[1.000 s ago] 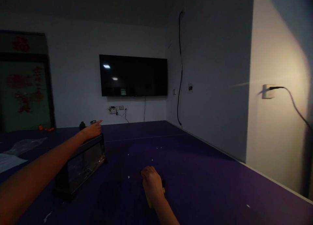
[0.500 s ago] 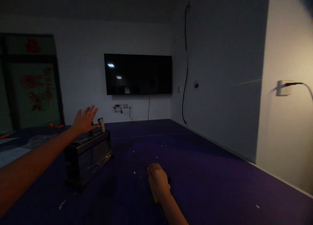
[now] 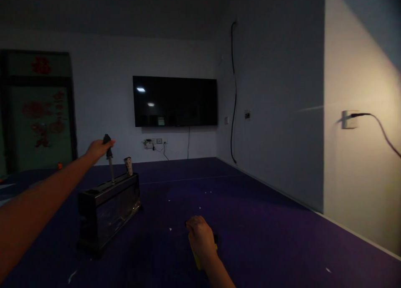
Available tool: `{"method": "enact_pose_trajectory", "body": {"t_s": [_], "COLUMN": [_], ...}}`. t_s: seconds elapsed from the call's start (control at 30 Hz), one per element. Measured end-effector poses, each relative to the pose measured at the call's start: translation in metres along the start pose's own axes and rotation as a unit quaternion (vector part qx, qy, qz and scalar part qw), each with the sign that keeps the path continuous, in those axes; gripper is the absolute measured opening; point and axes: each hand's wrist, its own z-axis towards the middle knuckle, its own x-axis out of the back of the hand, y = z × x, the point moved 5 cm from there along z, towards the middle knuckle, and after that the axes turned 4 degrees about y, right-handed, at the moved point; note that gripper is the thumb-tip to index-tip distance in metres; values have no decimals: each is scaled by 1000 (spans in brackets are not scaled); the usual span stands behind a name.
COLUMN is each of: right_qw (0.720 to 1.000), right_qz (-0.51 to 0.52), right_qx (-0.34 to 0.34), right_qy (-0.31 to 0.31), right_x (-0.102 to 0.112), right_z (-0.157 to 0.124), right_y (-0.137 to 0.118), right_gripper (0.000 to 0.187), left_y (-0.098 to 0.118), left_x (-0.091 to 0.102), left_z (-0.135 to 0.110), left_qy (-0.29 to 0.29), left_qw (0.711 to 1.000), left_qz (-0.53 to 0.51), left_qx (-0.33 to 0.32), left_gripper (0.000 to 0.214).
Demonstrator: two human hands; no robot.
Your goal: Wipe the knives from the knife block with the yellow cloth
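Note:
The room is dim. My left hand [image 3: 97, 148] is stretched out to the left, closed on the dark handle of a thin metal tool [image 3: 109, 160] that stands upright on top of a dark box [image 3: 108, 208] with a shiny front. A small pale cup-like thing [image 3: 128, 165] stands on the box just right of the tool. My right hand [image 3: 200, 238] is low in the middle, curled around a yellow and black object [image 3: 198, 259] against the purple floor. What that object is, I cannot make out.
A purple floor [image 3: 250, 221] runs to white walls. A black television [image 3: 174, 101] hangs on the far wall above sockets [image 3: 153, 142]. A plug and cable [image 3: 360, 117] stick out of the right wall. A dark door with red decorations [image 3: 37, 108] is at the left.
My left hand went from pointing, to spread open above the box, to closed on the tool's handle. My right hand has stayed in place on the yellow object.

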Motion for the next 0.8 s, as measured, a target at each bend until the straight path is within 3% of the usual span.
{"method": "enact_pose_trajectory", "body": {"t_s": [0.17,0.23,0.3,0.37,0.47,0.53,0.63,0.67,0.7,0.8], "right_qw": [1000,999,996,989,968,948,906,889,869,816], "right_qz": [9,33,69,119,204,259,351,385,420,497], "right_qx": [-16,-33,-51,-66,-84,-114,-185,-210,-236,-292], "right_qy": [-2,3,22,52,116,148,146,131,111,49], "right_x": [3,5,7,9,13,14,8,4,-1,-16], "right_z": [1,1,1,2,3,3,3,2,1,-2], "right_y": [-3,-3,-1,2,10,18,31,34,37,41], "right_gripper": [27,25,23,22,22,28,34,36,38,43], "left_y": [53,78,103,126,148,148,132,125,117,100], "left_x": [36,45,50,49,30,11,-20,-33,-46,-81], "left_z": [36,36,19,-20,-114,-193,-303,-330,-350,-387], "left_qy": [113,137,143,125,-12,-94,-135,-145,-138,-113], "left_qw": [986,979,974,970,938,886,785,773,780,787], "left_qz": [-119,-145,-154,-142,-152,-143,-147,-133,-121,-102], "left_qx": [-14,-39,-78,-155,-311,-430,-586,-603,-598,-597], "left_gripper": [43,43,40,38,23,20,29,28,25,22]}}
